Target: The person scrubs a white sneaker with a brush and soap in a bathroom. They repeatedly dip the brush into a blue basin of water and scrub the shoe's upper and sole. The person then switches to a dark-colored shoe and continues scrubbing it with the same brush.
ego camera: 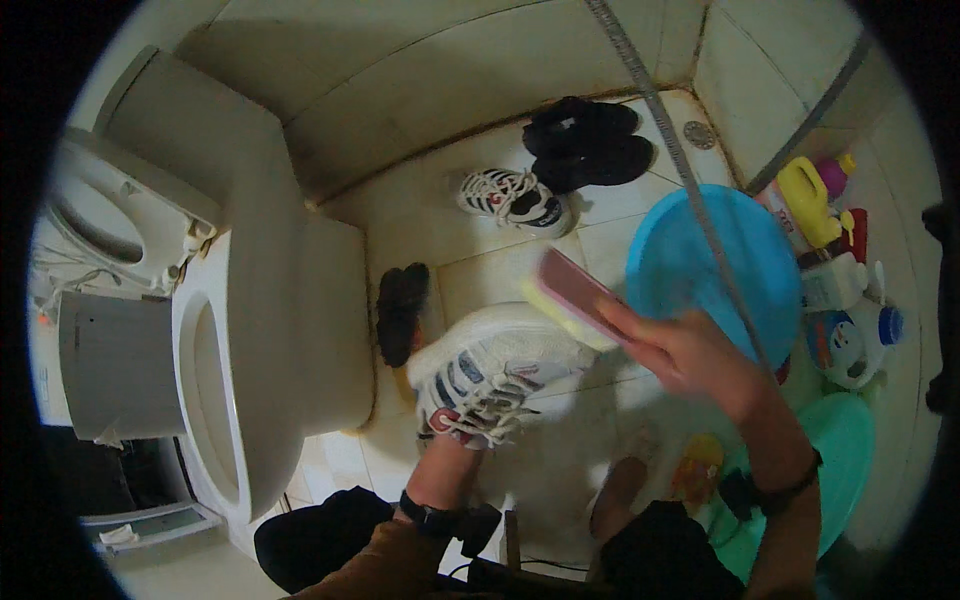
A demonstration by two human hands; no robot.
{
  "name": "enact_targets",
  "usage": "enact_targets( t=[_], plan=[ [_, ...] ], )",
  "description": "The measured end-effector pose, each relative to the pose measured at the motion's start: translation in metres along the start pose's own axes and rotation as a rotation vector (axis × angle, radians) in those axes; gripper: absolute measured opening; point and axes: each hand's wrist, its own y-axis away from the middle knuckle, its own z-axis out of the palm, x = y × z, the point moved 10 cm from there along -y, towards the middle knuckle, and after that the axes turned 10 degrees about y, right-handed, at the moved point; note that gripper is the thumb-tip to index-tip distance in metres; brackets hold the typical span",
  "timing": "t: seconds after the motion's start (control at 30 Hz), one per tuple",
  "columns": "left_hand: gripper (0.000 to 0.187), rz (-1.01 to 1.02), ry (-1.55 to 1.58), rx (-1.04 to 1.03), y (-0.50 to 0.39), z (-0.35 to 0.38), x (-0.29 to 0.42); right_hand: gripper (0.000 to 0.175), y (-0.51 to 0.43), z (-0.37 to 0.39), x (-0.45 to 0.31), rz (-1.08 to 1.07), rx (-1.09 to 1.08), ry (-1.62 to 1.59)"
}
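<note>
A white lace-up sneaker (487,367) with dark side stripes is held up at the middle, its sole side facing away from me. My left hand (457,439) reaches inside its opening from below, the fingers hidden within the shoe. In my right hand (682,349) is a pink scrub brush (581,289) with pale yellow bristles; the bristle side lies against or close beside the sneaker's sole, contact unclear. Behind them, a second striped sneaker (517,201) rests on the tiled floor beside a pair of black shoes (589,142).
A blue basin (652,262) stands at the right, with several bottles (840,345) along the wall. A green basin (847,450) is at lower right. At left are a toilet (225,375) and a dark slipper or shoe (401,311). A grey metal hose (675,150) hangs across the view.
</note>
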Motion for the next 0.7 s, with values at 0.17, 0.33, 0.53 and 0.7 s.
enact_targets(
  t=[0.17,0.33,0.53,0.7],
  plan=[
    [0.038,0.022,0.015,0.017,0.0,-0.01,0.018,0.044,0.018,0.034,0.006,0.091,-0.411,0.168],
    [0.038,0.012,0.016,0.017,-0.001,-0.008,0.017,0.045,0.016,0.042,0.004,0.035,-0.455,0.292],
    [0.037,0.004,0.069,0.01,-0.01,-0.001,0.01,0.052,0.019,0.022,0.02,0.07,0.002,0.113],
    [0.037,-0.028,0.13,0.009,-0.019,-0.005,-0.004,0.051,0.021,0.07,0.024,0.156,-0.157,0.269]
  ],
)
